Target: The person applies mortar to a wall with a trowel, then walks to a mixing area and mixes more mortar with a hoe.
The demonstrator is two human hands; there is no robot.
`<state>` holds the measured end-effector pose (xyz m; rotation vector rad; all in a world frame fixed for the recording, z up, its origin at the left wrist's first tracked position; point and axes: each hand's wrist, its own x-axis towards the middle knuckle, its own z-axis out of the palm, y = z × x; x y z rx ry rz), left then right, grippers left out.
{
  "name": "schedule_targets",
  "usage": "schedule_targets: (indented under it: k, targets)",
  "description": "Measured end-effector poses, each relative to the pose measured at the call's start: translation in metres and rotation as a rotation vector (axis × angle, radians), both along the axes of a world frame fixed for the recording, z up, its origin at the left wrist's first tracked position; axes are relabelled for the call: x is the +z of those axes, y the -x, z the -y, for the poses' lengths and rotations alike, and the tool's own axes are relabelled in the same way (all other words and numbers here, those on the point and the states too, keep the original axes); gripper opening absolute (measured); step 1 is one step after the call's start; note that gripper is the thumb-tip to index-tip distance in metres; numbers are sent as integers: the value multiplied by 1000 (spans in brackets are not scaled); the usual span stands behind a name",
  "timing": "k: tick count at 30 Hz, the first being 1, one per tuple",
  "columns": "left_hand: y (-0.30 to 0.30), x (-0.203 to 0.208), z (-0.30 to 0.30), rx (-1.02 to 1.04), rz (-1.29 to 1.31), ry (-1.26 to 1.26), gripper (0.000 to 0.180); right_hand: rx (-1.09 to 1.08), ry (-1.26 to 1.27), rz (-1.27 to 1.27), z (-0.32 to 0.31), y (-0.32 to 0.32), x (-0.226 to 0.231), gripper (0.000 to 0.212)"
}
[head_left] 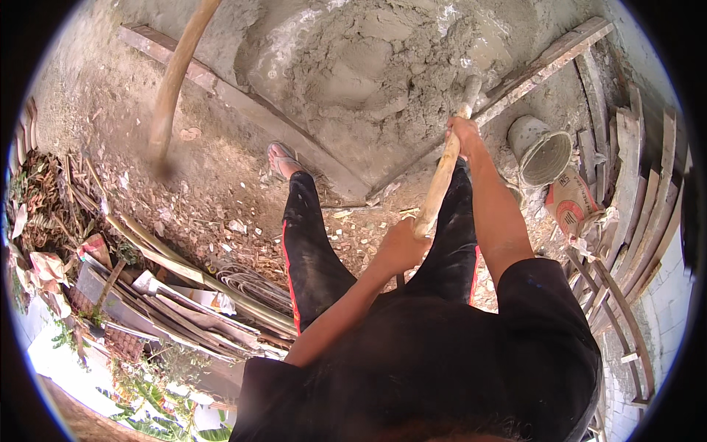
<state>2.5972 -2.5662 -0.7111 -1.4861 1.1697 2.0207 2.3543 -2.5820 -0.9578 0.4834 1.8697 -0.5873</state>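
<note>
Both of my hands grip one long, pale wooden tool handle (442,175), which slants up and to the right. My left hand (402,247) is wrapped round its near end, in front of my legs. Farther up the shaft, my right hand (464,133) is closed round it, beside the right board. The far end of the handle is coated in grey mud and meets the wet mortar (353,77); the tool's head is hidden, so its kind cannot be told. The mortar lies in a rough heap with a hollow, between two wooden boards.
The left board (258,107) and right board (549,66) meet in a corner near my feet. A cement-smeared bucket (540,150) and a paper sack (570,204) stand right. Another wooden handle (180,74) crosses the upper left. Planks (648,221) and poles (173,265) line the sides.
</note>
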Motion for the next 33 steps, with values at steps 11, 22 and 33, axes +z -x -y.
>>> schedule_targets:
  k: [11, 22, 33]
  targets:
    - [-213, 81, 36, -248, 57, 49, 41, -302, 128, 8, -9, -189, 122, 19]
    - [-380, 52, -39, -457, 246, 367, 23, -361, 248, 130, -57, -297, 240, 18]
    - [-136, 50, -7, -159, 449, 120, 25, -215, 127, 126, 21, -175, 52, 12]
